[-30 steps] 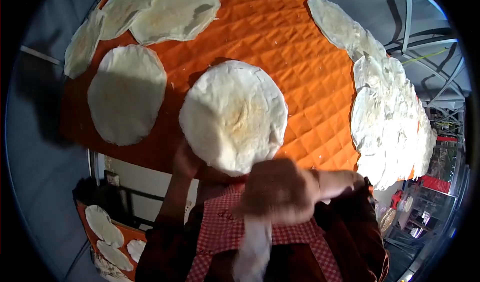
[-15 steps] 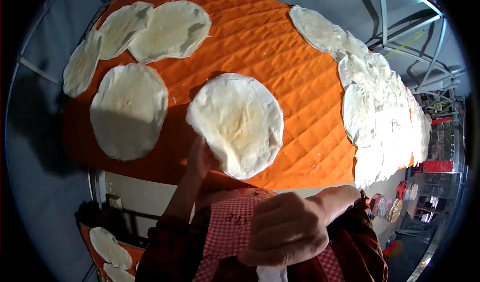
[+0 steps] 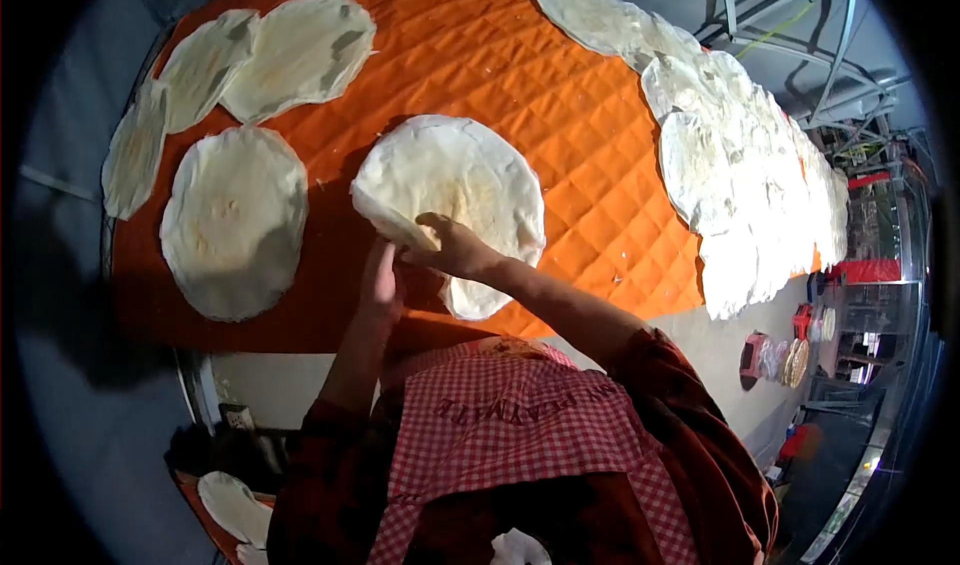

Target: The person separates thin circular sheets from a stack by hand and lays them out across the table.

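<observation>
A round, pale flatbread (image 3: 490, 180) with browned patches is raised in front of me over an orange quilted cloth (image 3: 590, 155). My left hand (image 3: 384, 280) grips its near left edge from below, and the fingers are partly hidden under the bread. From above, my right hand (image 3: 455, 248) has its fingers bent onto that same edge, with the thumb side toward my left hand. The edge folds inward between the two hands. Left of it, another flatbread (image 3: 235, 225) lies flat on the cloth, partly in shadow.
Several overlapping flatbreads (image 3: 735, 175) cover the cloth's right side. More flatbreads (image 3: 300, 60) lie at the far left. Metal frame bars (image 3: 790, 45) stand at the upper right. At the lower left, flatbreads (image 3: 235, 505) rest on a second orange surface.
My right hand has moved from in front of my apron up to the flatbread's near left edge. That edge is now folded inward. The camera view has shifted slightly.
</observation>
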